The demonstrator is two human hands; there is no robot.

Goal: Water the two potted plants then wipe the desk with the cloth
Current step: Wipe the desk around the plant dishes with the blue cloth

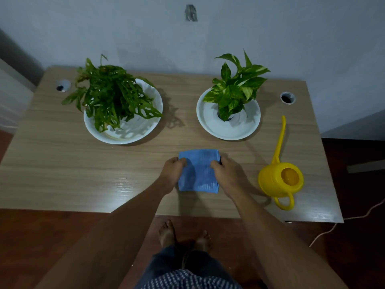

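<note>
2 hands on blue cloth, fingers gripping its L/R edges, fingertips partly hidden

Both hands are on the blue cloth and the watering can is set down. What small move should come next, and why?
Probably slide the blue cloth sideways across the desk: the left hand and right hand already press its edges flat, and the yellow watering can stands aside.

Pale blue wall, reddish-brown floor, dim rm light
</note>
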